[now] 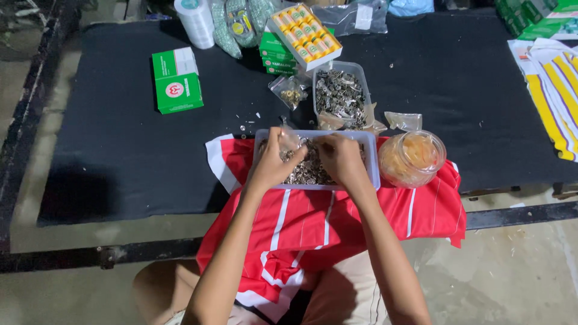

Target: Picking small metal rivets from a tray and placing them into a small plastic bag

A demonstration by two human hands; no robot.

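A clear plastic tray [373,157] full of small metal pieces rests on a red cloth with white stripes [415,210] at the near edge of a black table top. My left hand [274,164] is over the tray's left half and pinches a small clear plastic bag [289,137] between thumb and fingers. My right hand [340,157] is over the tray's middle, fingers curled down into the metal pieces; what it grips is hidden.
Behind the tray stands a second clear tub of metal parts [341,90], with small bags [403,120] beside it. A round clear jar [413,157] sits right of the tray. Green boxes [176,80], a box of yellow-capped spools [304,33], a tape roll [195,21] and striped cloth [557,84] lie farther off.
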